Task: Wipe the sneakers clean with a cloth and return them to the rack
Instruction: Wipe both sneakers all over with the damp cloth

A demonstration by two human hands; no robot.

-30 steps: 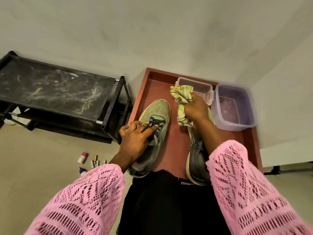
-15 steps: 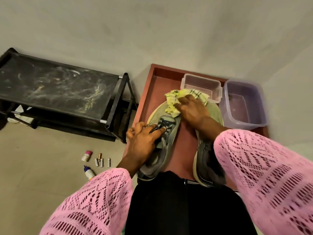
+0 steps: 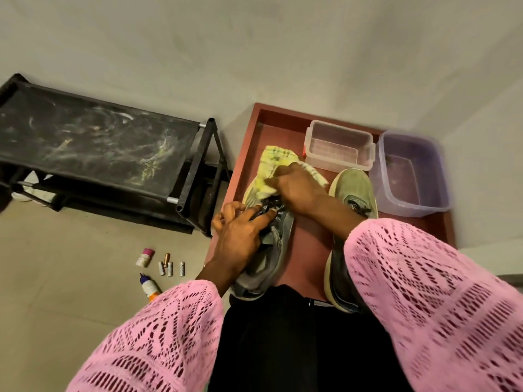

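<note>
On the red-brown wooden tray (image 3: 307, 244), our left hand (image 3: 240, 233) grips the left grey-green sneaker (image 3: 273, 250) at its laces while our right hand (image 3: 297, 188) presses the yellow-white cloth (image 3: 268, 168) onto its toe.

A plain home corner: tiled floor (image 3: 56, 278), bare walls, a dusty black shoe rack (image 3: 93, 145), plastic tubs (image 3: 338, 148) on a red tray (image 3: 305, 250).

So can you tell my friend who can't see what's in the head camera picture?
A person in pink sleeves presses a yellow cloth onto the toe of the left sneaker with the right hand, while the left hand holds its laces. The other sneaker and two plastic tubs sit on the red tray beside a black shoe rack.
</note>
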